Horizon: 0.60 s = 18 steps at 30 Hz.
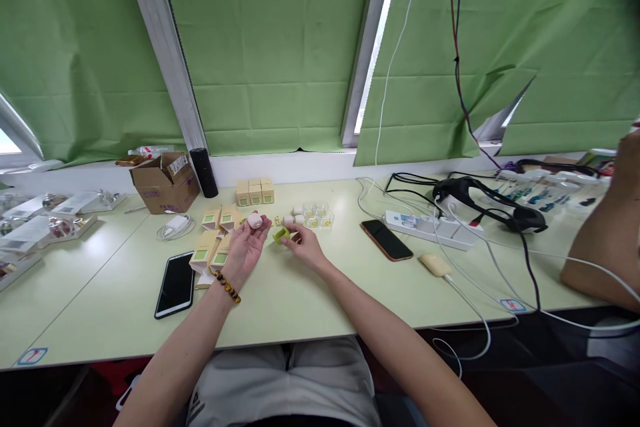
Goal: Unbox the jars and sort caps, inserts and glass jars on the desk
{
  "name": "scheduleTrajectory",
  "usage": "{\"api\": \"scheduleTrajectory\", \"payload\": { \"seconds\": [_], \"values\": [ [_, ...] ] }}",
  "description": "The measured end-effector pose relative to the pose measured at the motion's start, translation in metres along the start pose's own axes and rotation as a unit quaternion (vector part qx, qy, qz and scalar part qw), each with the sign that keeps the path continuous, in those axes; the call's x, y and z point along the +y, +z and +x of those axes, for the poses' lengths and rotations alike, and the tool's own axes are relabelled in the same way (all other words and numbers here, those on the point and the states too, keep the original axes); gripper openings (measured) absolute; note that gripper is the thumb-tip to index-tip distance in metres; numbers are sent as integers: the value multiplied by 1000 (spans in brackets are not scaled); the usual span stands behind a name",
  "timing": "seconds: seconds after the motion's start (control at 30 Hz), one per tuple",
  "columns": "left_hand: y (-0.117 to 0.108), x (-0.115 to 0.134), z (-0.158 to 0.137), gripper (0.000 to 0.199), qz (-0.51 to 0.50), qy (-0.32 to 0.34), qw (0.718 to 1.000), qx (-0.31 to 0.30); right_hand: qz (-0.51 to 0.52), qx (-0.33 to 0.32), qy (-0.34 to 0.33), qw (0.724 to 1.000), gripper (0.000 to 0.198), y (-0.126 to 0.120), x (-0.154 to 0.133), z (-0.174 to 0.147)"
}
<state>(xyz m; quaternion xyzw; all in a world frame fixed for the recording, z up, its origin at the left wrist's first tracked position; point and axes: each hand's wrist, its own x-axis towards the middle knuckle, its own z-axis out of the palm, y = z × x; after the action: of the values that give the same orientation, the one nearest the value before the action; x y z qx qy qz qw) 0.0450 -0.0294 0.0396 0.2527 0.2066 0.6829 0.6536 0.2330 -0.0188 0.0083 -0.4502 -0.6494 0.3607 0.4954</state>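
Observation:
My left hand point(245, 247), palm turned up and with a beaded bracelet at its wrist, holds a small pinkish-white rounded piece point(255, 221) at the fingers. My right hand point(307, 247) pinches a small yellow-green piece point(281, 234) just above the table. Beyond the right hand stand several small clear cups point(319, 215) with yellowish bottoms. White rounded pieces point(289, 219) lie beside them, partly behind that hand. Cream cardboard boxes with green windows point(203, 251) stand open to the left, partly covered by my left hand.
Closed small boxes point(255, 191) stand in a row at the back. A black phone point(175, 285) lies left, another phone point(387, 240) right, near a power strip point(434, 229) with trailing cables. A brown carton point(165, 183) stands back left. Another person's arm point(603, 240) rests far right.

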Motion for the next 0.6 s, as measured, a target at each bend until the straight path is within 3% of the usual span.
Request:
{"api": "scheduleTrajectory", "payload": {
  "seconds": [0.2, 0.33, 0.43, 0.6],
  "values": [
    [2, 5, 4, 26, 64, 44, 996, -35, -40, -50, 4, 998, 35, 6, 1, -4],
    [9, 6, 10, 39, 224, 127, 966, -24, -46, -61, 6, 997, 33, 8, 1, -6],
    [17, 6, 18, 40, 385, 195, 902, -6, -46, -65, 5, 997, 33, 9, 3, -7],
    [38, 3, 38, 32, 587, 298, 752, -18, -56, -68, 10, 996, 32, 12, 1, -7]
  ]
}}
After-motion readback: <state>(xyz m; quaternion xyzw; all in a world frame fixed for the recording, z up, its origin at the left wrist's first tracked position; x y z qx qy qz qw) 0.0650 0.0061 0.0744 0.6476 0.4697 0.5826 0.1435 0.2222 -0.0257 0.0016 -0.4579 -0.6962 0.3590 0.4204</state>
